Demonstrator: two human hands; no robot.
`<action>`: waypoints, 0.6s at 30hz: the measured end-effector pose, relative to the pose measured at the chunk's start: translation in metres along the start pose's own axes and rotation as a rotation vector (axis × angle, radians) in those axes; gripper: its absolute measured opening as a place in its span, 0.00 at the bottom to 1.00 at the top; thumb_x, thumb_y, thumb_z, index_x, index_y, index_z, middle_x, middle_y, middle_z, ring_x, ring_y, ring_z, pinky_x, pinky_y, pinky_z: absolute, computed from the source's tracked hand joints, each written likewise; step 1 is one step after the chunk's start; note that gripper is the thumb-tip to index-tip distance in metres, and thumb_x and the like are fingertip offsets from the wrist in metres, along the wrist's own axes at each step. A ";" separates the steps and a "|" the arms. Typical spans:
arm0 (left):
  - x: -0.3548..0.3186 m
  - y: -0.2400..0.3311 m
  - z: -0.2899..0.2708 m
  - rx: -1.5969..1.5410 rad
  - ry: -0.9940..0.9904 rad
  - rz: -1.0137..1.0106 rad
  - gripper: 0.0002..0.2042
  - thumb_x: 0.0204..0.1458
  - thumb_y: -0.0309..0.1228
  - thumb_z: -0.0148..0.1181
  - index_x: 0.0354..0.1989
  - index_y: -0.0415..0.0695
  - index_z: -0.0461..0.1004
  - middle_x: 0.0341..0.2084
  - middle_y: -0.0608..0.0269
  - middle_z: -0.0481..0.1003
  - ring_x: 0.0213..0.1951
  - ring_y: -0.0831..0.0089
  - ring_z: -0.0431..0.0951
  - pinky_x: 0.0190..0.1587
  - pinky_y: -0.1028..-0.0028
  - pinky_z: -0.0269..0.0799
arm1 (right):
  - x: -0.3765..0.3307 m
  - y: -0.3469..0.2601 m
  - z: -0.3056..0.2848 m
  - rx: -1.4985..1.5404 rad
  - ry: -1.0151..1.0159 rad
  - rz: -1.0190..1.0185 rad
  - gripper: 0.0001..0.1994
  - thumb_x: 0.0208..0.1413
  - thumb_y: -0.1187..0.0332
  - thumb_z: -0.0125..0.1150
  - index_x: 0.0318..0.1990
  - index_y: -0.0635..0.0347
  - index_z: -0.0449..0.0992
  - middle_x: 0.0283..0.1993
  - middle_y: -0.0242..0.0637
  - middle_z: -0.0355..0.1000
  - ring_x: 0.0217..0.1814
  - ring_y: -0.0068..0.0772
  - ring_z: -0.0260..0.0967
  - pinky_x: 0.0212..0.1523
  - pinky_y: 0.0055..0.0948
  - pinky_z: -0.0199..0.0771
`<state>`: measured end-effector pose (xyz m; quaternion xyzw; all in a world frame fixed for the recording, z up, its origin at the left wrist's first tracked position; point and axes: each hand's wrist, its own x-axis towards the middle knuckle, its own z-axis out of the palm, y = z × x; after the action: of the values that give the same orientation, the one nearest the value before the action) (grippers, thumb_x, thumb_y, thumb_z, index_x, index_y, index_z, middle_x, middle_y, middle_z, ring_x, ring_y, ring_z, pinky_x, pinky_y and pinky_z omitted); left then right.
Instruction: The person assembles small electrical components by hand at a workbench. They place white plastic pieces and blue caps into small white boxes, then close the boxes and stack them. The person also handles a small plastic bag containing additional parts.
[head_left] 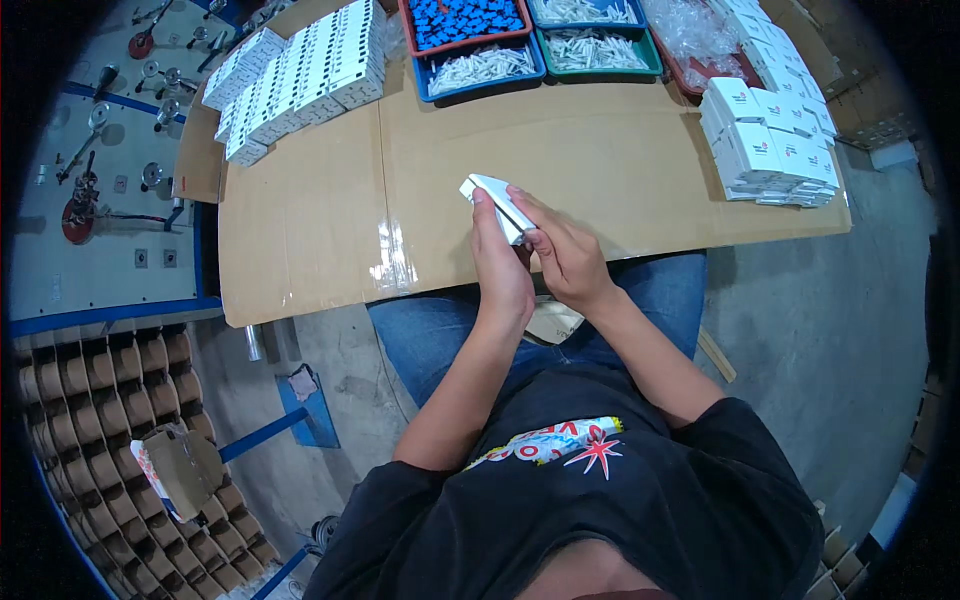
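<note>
A small white carton (503, 207) is held above the near edge of the cardboard-covered table, tilted, with a dark slit along one side. My left hand (502, 262) presses on its left side, fingers pointing away from me. Against its right side lies my right hand (568, 252), with the fingers along the top and the thumb near the lower end. Both hands are closed on the carton. What lies inside it, if anything, is hidden.
White cartons (305, 80) stand in rows at the far left; more are stacked (765, 145) at the right. Along the back are a red tray (528, 32) of blue pieces, a blue tray (430, 98) and a green tray (655, 70) of white pieces. A cardboard divider grid (95, 400) lies lower left.
</note>
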<state>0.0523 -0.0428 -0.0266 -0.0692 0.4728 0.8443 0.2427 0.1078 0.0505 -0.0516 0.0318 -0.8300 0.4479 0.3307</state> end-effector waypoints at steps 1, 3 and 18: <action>0.000 0.000 0.000 0.002 0.000 0.001 0.27 0.70 0.56 0.43 0.61 0.45 0.64 0.48 0.62 0.74 0.50 0.73 0.75 0.53 0.70 0.72 | 0.000 0.000 0.000 0.009 0.000 -0.002 0.19 0.68 0.72 0.53 0.64 0.66 0.71 0.63 0.51 0.73 0.66 0.53 0.71 0.61 0.42 0.76; 0.001 0.000 -0.001 0.004 -0.005 0.000 0.27 0.70 0.56 0.43 0.61 0.45 0.64 0.49 0.62 0.74 0.51 0.73 0.75 0.54 0.70 0.72 | 0.000 0.001 -0.001 0.028 0.000 -0.006 0.19 0.68 0.72 0.53 0.64 0.67 0.71 0.64 0.51 0.73 0.67 0.53 0.71 0.62 0.42 0.75; -0.001 0.002 0.001 0.018 0.001 -0.046 0.27 0.69 0.57 0.41 0.64 0.48 0.64 0.54 0.61 0.73 0.56 0.69 0.74 0.59 0.65 0.69 | 0.000 -0.003 -0.001 0.134 0.005 0.090 0.17 0.72 0.71 0.48 0.62 0.67 0.72 0.63 0.53 0.74 0.68 0.53 0.70 0.67 0.42 0.70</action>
<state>0.0529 -0.0433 -0.0244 -0.0785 0.4789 0.8341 0.2624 0.1097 0.0499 -0.0492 0.0156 -0.7979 0.5171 0.3093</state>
